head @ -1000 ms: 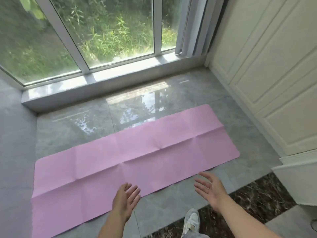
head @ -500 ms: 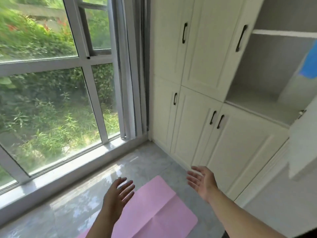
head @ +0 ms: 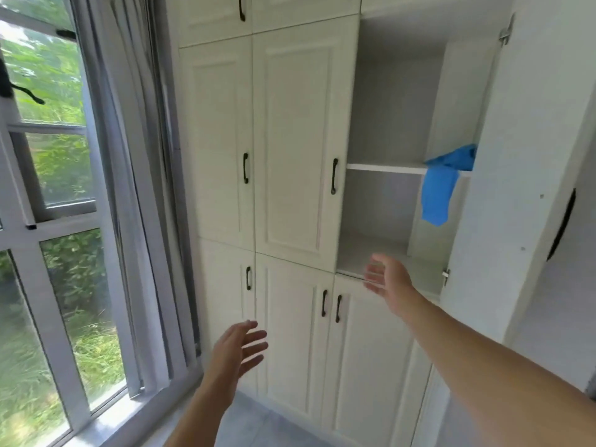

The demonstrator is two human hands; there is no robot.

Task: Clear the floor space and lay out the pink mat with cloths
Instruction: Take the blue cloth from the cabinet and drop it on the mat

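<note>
**A:** Where does the cloth lie against the hands?

**B:** A blue cloth [head: 439,188] hangs over the front edge of the shelf [head: 383,168], at the right side of the open compartment in the white cupboard [head: 296,140]. The right hand [head: 387,279] is below it and to its left, well apart from it, in front of the compartment's bottom lip.

**A:** Is that hand holding anything?

**B:** No. Its fingers are spread and fairly straight, the palm is turned left, and nothing is in it. The left hand [head: 238,348] is lower still, before the closed lower doors. Its fingers are straight too, and it is just as empty.

**A:** What can't you make out?

**B:** The cloth's right end passes behind the edge of the swung-open cupboard door [head: 522,140], so I cannot tell how much of it rests on the shelf. The fingertips of both hands are smeared by blur. A dark curved shape [head: 563,225] on the open door's other face is cut off by the door's edge, and I cannot say whether it is a handle. The left forearm runs out at the bottom edge and the right arm at the lower right corner. At the left a grey curtain [head: 129,204] hangs between the window [head: 61,162] and the cupboard, hiding where the two meet.
</note>
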